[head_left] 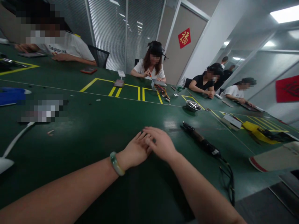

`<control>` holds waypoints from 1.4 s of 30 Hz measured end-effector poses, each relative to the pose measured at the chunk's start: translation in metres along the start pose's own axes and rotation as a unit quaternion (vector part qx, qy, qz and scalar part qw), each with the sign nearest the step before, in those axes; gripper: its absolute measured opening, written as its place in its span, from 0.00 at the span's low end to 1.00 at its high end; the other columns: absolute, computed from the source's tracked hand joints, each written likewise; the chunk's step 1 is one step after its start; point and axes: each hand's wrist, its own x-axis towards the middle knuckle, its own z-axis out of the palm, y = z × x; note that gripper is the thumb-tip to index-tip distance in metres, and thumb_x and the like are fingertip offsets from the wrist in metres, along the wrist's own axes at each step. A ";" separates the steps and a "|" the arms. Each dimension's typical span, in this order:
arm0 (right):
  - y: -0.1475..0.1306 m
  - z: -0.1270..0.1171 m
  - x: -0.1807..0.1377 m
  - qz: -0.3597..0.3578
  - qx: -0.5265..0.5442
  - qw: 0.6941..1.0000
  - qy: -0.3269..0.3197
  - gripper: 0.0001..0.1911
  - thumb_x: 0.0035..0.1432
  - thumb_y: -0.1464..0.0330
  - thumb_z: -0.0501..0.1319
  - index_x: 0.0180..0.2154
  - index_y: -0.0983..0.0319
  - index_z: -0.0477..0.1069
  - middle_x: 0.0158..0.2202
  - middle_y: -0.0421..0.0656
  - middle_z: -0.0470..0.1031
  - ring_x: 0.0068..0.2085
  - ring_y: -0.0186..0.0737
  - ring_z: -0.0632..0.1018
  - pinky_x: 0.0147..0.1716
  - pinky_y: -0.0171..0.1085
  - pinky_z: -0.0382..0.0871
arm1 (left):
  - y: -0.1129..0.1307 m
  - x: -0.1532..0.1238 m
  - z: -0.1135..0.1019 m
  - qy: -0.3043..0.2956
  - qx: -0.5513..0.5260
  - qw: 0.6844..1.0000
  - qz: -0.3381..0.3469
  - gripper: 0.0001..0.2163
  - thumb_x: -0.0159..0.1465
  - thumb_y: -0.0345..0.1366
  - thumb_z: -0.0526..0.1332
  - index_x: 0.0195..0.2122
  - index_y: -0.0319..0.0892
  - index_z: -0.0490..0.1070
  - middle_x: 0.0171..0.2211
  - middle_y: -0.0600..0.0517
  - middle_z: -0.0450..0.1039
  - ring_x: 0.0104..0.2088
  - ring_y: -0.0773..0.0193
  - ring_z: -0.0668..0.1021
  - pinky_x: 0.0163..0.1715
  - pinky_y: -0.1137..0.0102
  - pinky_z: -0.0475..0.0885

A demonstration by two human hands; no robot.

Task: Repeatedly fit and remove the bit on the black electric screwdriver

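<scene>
Dim overall, lit whitely from a ceiling panel (286, 14) high right of the power screwdriver (201, 140). Glaring palely on the tabletop (93, 133) just left of the screwdriver's tip; glinting on the steel bowl (193, 105) beyond that tip. Deeply shadowed beneath the right forearm (201, 180), left of the screwdriver. Streaked with reflections in the glass partition (144, 31) far behind it. Soft in fine detail, pixelated well left of the screwdriver, stretched towards the edges.

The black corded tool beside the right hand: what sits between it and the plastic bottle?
In the head view, a shiny metal bowl sits between the black corded tool and the plastic bottle.
</scene>
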 end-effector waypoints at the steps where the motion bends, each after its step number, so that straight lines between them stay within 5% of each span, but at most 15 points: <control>1: 0.016 -0.013 -0.008 0.053 -0.026 0.998 0.037 0.21 0.65 0.60 0.52 0.58 0.55 0.65 0.59 0.44 0.68 0.59 0.41 0.68 0.58 0.44 0.60 | -0.003 -0.003 -0.006 -0.010 -0.009 1.000 -0.010 0.24 0.71 0.44 0.46 0.65 0.40 0.54 0.66 0.43 0.54 0.67 0.52 0.54 0.63 0.54 0.51; 4: 0.081 -0.058 -0.053 0.249 -0.148 0.950 0.113 0.27 0.64 0.54 0.52 0.60 0.59 0.63 0.59 0.50 0.67 0.58 0.48 0.68 0.58 0.48 0.60 | -0.003 -0.005 -0.013 -0.040 -0.035 0.998 -0.035 0.25 0.71 0.48 0.43 0.67 0.44 0.52 0.68 0.46 0.49 0.68 0.54 0.52 0.64 0.56 0.50; 8: 0.167 -0.100 -0.142 0.445 -0.274 0.846 0.106 0.40 0.57 0.46 0.55 0.60 0.69 0.62 0.61 0.61 0.60 0.61 0.62 0.62 0.57 0.55 0.57 | -0.001 -0.002 -0.009 -0.043 -0.045 0.998 -0.030 0.26 0.71 0.49 0.41 0.67 0.44 0.50 0.68 0.47 0.48 0.68 0.55 0.51 0.64 0.56 0.49; 10: 0.192 -0.106 -0.179 0.460 -0.239 0.852 0.075 0.41 0.55 0.44 0.54 0.60 0.67 0.63 0.58 0.59 0.65 0.58 0.60 0.67 0.55 0.52 0.60 | -0.003 -0.002 -0.006 -0.047 -0.045 0.997 -0.030 0.27 0.71 0.50 0.41 0.68 0.45 0.49 0.68 0.48 0.47 0.68 0.55 0.50 0.64 0.56 0.48; 13: 0.205 -0.101 -0.204 0.386 -0.184 0.903 0.051 0.37 0.53 0.43 0.56 0.55 0.61 0.68 0.52 0.51 0.71 0.52 0.52 0.72 0.50 0.45 0.65 | -0.005 -0.002 -0.005 -0.077 -0.045 0.995 -0.040 0.28 0.71 0.52 0.39 0.68 0.45 0.48 0.69 0.49 0.44 0.69 0.54 0.48 0.65 0.56 0.45; 15: 0.202 -0.097 -0.203 0.357 -0.179 0.915 0.057 0.37 0.51 0.42 0.57 0.53 0.59 0.69 0.51 0.49 0.73 0.50 0.52 0.73 0.47 0.45 0.66 | -0.004 -0.002 -0.007 -0.089 -0.048 0.994 -0.047 0.29 0.70 0.53 0.37 0.68 0.45 0.46 0.69 0.50 0.43 0.69 0.54 0.46 0.65 0.57 0.43; 20: 0.178 -0.093 -0.173 0.415 -0.178 0.891 0.053 0.36 0.52 0.40 0.54 0.53 0.54 0.71 0.45 0.48 0.77 0.42 0.54 0.77 0.35 0.44 0.67 | 0.002 -0.002 -0.013 -0.068 -0.060 0.995 -0.051 0.30 0.70 0.53 0.39 0.69 0.46 0.40 0.69 0.50 0.42 0.69 0.53 0.45 0.65 0.55 0.42; 23: 0.150 -0.080 -0.140 0.386 -0.143 0.910 0.045 0.34 0.53 0.41 0.55 0.54 0.53 0.70 0.43 0.46 0.78 0.40 0.52 0.77 0.32 0.41 0.67 | 0.008 0.001 -0.020 -0.032 -0.069 0.996 -0.049 0.30 0.71 0.51 0.41 0.69 0.45 0.37 0.70 0.49 0.39 0.69 0.54 0.42 0.66 0.54 0.42; 30: 0.056 -0.002 -0.041 0.116 -0.038 0.992 0.040 0.22 0.56 0.55 0.62 0.51 0.56 0.71 0.48 0.44 0.76 0.46 0.46 0.76 0.44 0.42 0.69 | 0.025 -0.003 -0.049 0.141 -0.035 0.989 -0.030 0.25 0.71 0.42 0.47 0.67 0.46 0.45 0.70 0.50 0.41 0.69 0.60 0.43 0.67 0.56 0.44; 36: 0.007 0.059 0.018 -0.065 -0.008 0.998 -0.001 0.26 0.58 0.75 0.54 0.59 0.63 0.62 0.58 0.51 0.67 0.60 0.46 0.66 0.60 0.48 0.56 | 0.023 -0.009 -0.054 0.160 -0.023 0.985 -0.055 0.23 0.70 0.38 0.48 0.66 0.45 0.51 0.68 0.50 0.50 0.68 0.60 0.50 0.67 0.57 0.48; 39: 0.002 0.056 0.031 -0.088 -0.003 0.995 -0.038 0.26 0.55 0.74 0.58 0.57 0.62 0.65 0.58 0.50 0.68 0.60 0.48 0.66 0.61 0.48 0.54 | 0.017 -0.009 -0.053 0.158 -0.025 0.984 -0.077 0.20 0.71 0.37 0.47 0.64 0.44 0.55 0.65 0.49 0.57 0.66 0.61 0.58 0.65 0.58 0.52; 42: 0.012 0.022 0.027 -0.083 0.003 0.994 -0.074 0.31 0.51 0.64 0.66 0.56 0.62 0.66 0.54 0.50 0.70 0.55 0.47 0.71 0.55 0.45 0.63 | 0.009 -0.009 -0.053 0.156 -0.029 0.984 -0.084 0.18 0.71 0.36 0.46 0.61 0.42 0.60 0.60 0.48 0.65 0.60 0.60 0.66 0.63 0.59 0.57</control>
